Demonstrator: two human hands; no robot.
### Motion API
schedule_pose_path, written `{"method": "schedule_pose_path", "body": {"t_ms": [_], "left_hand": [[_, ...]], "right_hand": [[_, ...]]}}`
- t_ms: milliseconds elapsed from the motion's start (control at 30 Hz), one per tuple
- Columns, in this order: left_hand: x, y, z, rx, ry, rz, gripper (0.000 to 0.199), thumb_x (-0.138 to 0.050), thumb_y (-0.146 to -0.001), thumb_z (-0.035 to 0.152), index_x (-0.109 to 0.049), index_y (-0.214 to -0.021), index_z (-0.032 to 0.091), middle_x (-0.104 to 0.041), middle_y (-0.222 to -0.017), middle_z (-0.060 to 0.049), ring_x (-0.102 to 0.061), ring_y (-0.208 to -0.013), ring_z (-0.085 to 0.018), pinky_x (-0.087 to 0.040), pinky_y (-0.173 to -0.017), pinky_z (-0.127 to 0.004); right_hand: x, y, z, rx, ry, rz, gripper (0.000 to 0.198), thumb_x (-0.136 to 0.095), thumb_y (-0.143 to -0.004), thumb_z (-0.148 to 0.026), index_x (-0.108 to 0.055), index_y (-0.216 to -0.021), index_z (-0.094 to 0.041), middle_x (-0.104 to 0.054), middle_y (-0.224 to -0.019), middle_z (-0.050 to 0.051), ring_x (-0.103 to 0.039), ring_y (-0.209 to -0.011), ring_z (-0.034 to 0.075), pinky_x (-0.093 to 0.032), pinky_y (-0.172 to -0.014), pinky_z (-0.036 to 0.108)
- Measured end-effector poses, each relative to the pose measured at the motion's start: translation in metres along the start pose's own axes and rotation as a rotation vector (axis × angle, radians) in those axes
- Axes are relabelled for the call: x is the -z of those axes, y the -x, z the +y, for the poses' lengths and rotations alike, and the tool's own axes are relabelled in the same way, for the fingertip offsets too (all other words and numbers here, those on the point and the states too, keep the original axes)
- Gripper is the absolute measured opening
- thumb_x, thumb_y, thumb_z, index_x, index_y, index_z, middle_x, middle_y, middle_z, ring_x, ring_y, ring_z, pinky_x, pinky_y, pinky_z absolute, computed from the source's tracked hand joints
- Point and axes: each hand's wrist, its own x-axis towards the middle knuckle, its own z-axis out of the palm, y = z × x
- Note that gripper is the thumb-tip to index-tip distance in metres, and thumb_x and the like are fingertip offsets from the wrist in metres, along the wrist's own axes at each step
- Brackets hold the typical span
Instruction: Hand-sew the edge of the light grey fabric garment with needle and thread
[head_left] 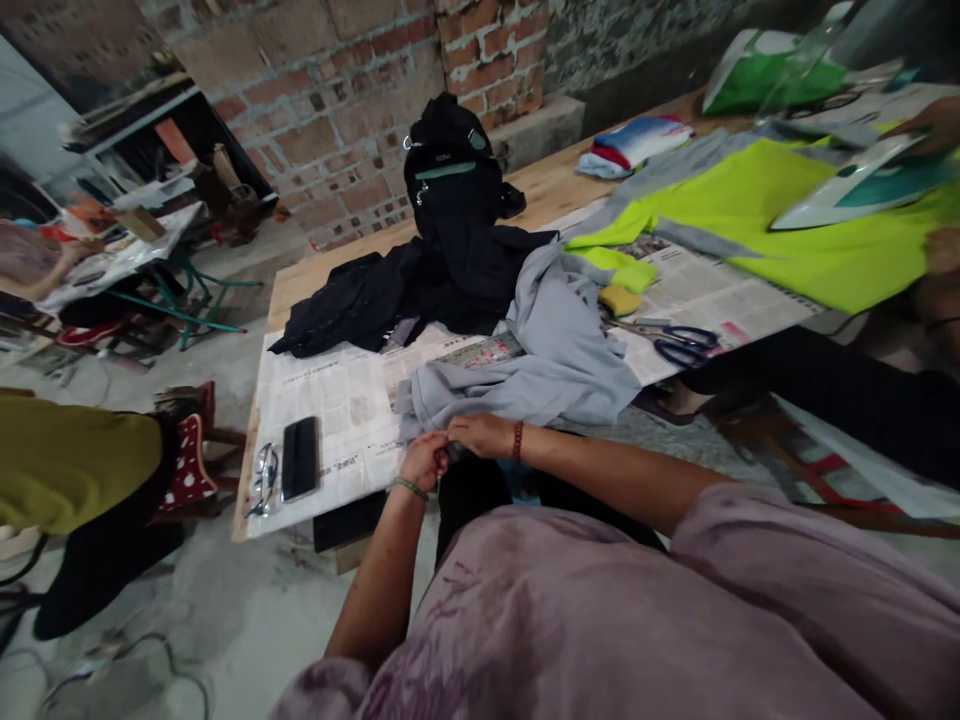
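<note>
The left forearm reaches up and the right comes in from the side, so that the left hand and right hand meet just off the worktop's near edge. Both have wrists bent inward and fingertips pressed together, pinching the border of the grey cloth; the fingers hide the exact spot. That cloth lies bunched along the worktop's near edge and trails toward the middle, over newspaper. At the near left corner are a smartphone and eyeglasses; scissors lie right of the cloth, near the same edge. Beyond, a black garment spreads up to a black backpack standing by the far edge, its contents out of sight. Toward the far right, a co-worker's hand holds an iron over a neon-yellow garment. Behind are a clear bottle and a green-and-white bag, whose contents I cannot tell.
</note>
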Motion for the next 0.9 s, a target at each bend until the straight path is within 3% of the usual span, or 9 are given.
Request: {"method": "schedule_pose_path", "body": {"t_ms": [100,300,533,767,900], "left_hand": [[-0.001,0.002,0.003,0.025,-0.002,0.009,0.026,-0.070,-0.058,0.028,-0.053,-0.072,0.015,-0.043,-0.039,0.008,-0.036,-0.030,-0.005,-0.014,-0.032,-0.016],[-0.001,-0.001,0.003,0.025,-0.025,0.028,0.025,-0.071,-0.057,0.026,-0.051,-0.067,0.016,-0.040,-0.038,0.009,-0.033,-0.029,-0.004,-0.013,-0.032,-0.015],[-0.002,-0.002,-0.001,0.000,-0.028,0.043,0.021,-0.069,-0.057,0.021,-0.050,-0.065,0.016,-0.038,-0.036,0.010,-0.032,-0.029,-0.004,-0.014,-0.031,-0.016],[-0.004,0.000,-0.001,-0.021,-0.017,0.039,0.023,-0.071,-0.059,0.025,-0.052,-0.066,0.016,-0.039,-0.038,0.010,-0.033,-0.030,-0.004,-0.015,-0.032,-0.016],[-0.003,-0.001,-0.003,-0.025,-0.034,0.037,0.022,-0.069,-0.058,0.024,-0.050,-0.066,0.016,-0.040,-0.038,0.009,-0.033,-0.030,-0.004,-0.015,-0.032,-0.016]], "right_hand": [[-0.001,0.000,-0.003,0.095,0.121,-0.089,0.018,-0.051,-0.077,-0.009,-0.062,-0.090,-0.014,-0.060,-0.090,0.006,-0.048,-0.071,0.011,-0.035,-0.060,0.023],[-0.001,0.000,-0.014,0.095,0.191,-0.069,0.016,-0.047,-0.079,-0.009,-0.057,-0.090,-0.011,-0.058,-0.088,0.010,-0.049,-0.071,0.015,-0.037,-0.063,0.026],[-0.007,0.005,-0.017,-0.037,0.084,0.020,0.011,-0.041,-0.083,-0.009,-0.050,-0.089,-0.013,-0.055,-0.085,0.007,-0.049,-0.070,0.014,-0.038,-0.060,0.025],[-0.012,0.004,-0.013,-0.028,0.034,0.086,0.010,-0.041,-0.082,-0.010,-0.049,-0.087,-0.013,-0.056,-0.087,0.007,-0.050,-0.074,0.014,-0.039,-0.064,0.024],[-0.008,0.001,-0.015,-0.009,0.050,0.043,0.011,-0.040,-0.083,-0.011,-0.050,-0.087,-0.013,-0.057,-0.086,0.007,-0.051,-0.075,0.014,-0.039,-0.065,0.024]]}}
